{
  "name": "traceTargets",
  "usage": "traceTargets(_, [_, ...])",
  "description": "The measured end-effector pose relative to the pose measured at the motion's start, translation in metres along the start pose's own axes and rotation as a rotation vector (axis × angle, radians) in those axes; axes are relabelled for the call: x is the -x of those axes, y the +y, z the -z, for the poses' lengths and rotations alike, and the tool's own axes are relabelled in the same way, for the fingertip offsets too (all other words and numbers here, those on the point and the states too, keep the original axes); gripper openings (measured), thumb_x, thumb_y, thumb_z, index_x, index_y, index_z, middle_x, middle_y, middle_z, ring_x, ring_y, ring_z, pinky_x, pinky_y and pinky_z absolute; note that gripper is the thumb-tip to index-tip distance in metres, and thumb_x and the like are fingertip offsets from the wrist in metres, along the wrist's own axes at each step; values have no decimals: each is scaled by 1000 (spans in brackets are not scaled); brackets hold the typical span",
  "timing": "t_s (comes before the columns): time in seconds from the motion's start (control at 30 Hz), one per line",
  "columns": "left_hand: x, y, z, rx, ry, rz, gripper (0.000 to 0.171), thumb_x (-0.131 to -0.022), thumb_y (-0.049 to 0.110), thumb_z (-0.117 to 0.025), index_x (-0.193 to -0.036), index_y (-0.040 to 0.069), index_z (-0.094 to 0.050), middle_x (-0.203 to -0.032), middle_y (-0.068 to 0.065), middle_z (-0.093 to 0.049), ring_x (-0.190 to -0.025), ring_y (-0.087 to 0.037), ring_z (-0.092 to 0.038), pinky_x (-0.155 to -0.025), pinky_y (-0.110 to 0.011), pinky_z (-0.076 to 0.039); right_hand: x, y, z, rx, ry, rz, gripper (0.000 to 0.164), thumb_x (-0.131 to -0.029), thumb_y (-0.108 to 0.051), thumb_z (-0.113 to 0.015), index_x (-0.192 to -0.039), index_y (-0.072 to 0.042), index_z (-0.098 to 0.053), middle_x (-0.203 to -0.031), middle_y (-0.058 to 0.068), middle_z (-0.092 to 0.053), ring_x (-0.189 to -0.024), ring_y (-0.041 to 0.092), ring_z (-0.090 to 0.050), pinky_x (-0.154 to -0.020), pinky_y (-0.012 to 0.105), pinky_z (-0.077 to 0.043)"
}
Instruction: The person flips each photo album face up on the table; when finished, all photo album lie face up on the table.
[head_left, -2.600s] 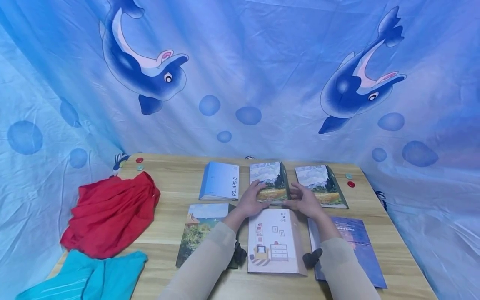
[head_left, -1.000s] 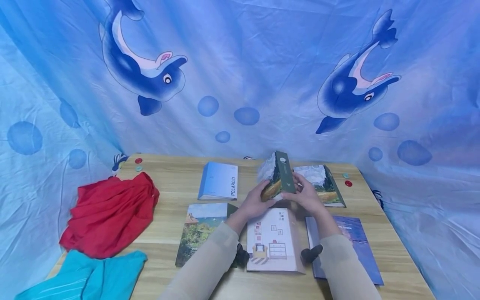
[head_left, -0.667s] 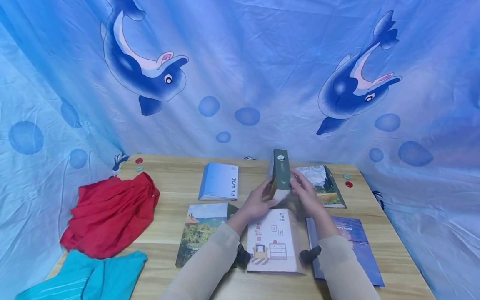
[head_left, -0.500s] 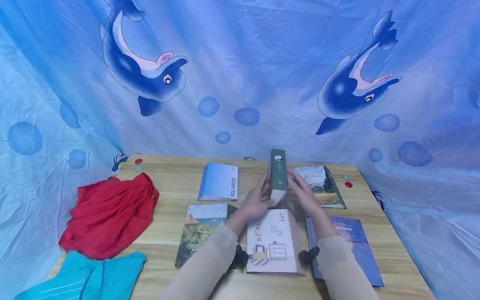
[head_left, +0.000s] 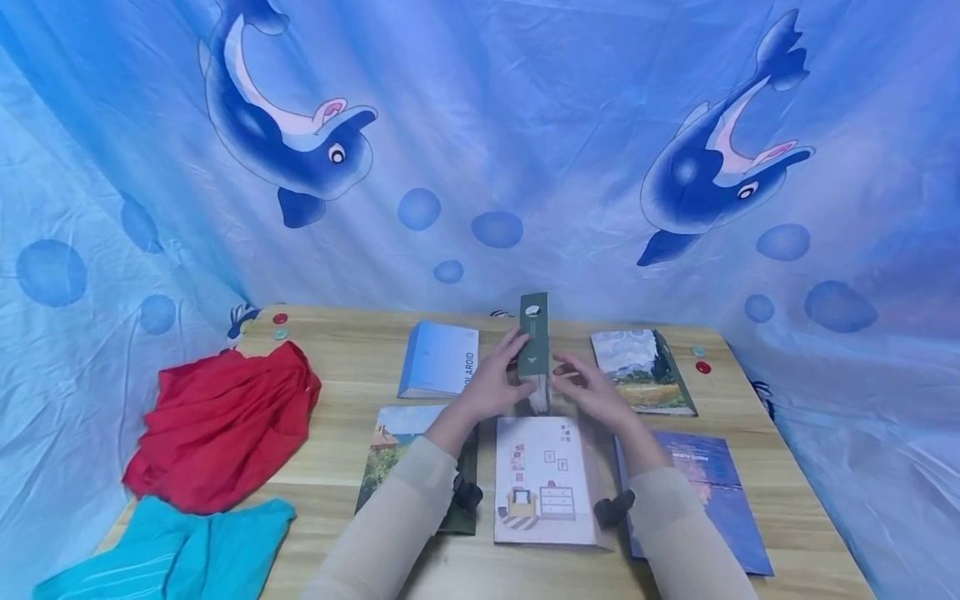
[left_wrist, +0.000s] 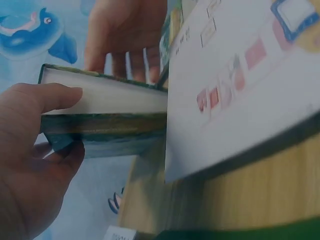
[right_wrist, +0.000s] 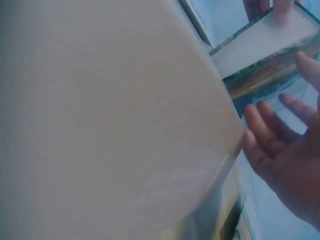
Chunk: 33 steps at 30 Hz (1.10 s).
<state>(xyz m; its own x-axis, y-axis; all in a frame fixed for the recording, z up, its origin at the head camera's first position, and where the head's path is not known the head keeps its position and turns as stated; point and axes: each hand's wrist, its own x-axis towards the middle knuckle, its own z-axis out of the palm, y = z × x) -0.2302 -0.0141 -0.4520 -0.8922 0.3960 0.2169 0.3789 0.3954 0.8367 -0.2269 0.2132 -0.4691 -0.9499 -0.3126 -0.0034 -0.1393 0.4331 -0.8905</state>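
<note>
A photo album with a dark green spine and a painted landscape cover stands on edge in the head view, spine up. My left hand grips it from the left, thumb on the white page edges, as the left wrist view shows. My right hand is beside its right cover, fingers spread and partly bent. In the right wrist view those fingers hover close to the cover lettering. Directly in front lies a white album with a drawn room on it.
Around lie a blue POLAROID album, a matching landscape album, a garden-picture album and a purple-blue album. Red cloth and turquoise cloth lie at left. Small red and green discs sit at the back corners.
The landscape album, first flat on the table, has been tilted up onto its edge and shifted left. My left hand moved left with it; my right hand has come away from its spine.
</note>
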Motion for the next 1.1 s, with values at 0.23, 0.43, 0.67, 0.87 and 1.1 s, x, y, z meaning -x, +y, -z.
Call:
traceTargets(0.23, [0,-6,9,-43,-7,-7,80,-89,14,-77,-157,11,-36,-168,-11,-18,-140,-36,-42,-111,-42,-44,3,0,2,68,-57,-104,72,-99,-40,-65,-155,-4,-37,-144,24,-52,-131,49,-50,-103,55,-50])
traceTargets(0.43, [2,-12,8,-51,-21,43,78,-90,16,-76,-156,5,-37,-164,-17,-25,-138,-36,-46,-110,-42,-45,4,5,3,95,-53,-154,79,-94,-44,-70,-155,-6,-37,-148,26,-48,-136,49,-44,-107,61,-43])
traceTargets(0.67, [4,-25,-2,83,-24,117,78,-90,7,-75,-157,3,-34,-163,-19,-26,-136,-37,-49,-105,-33,-50,3,15,7,62,-18,-241,99,-88,-48,-77,-160,-4,-24,-152,29,-42,-137,48,-42,-109,60,-42])
traceTargets(0.87, [4,-27,-8,93,-9,140,80,-89,8,-77,-157,3,-34,-164,-19,-26,-136,-37,-49,-106,-35,-48,4,21,9,61,3,-260,100,-88,-46,-77,-160,-3,-23,-151,30,-43,-135,48,-44,-107,58,-44])
traceTargets(1.1, [3,-30,-16,0,23,190,81,-88,17,-80,-155,1,-37,-154,-19,-45,-136,-35,-49,-114,-43,-40,3,19,9,73,59,-257,97,-88,-45,-78,-159,-4,-27,-153,29,-40,-138,48,-42,-109,60,-42])
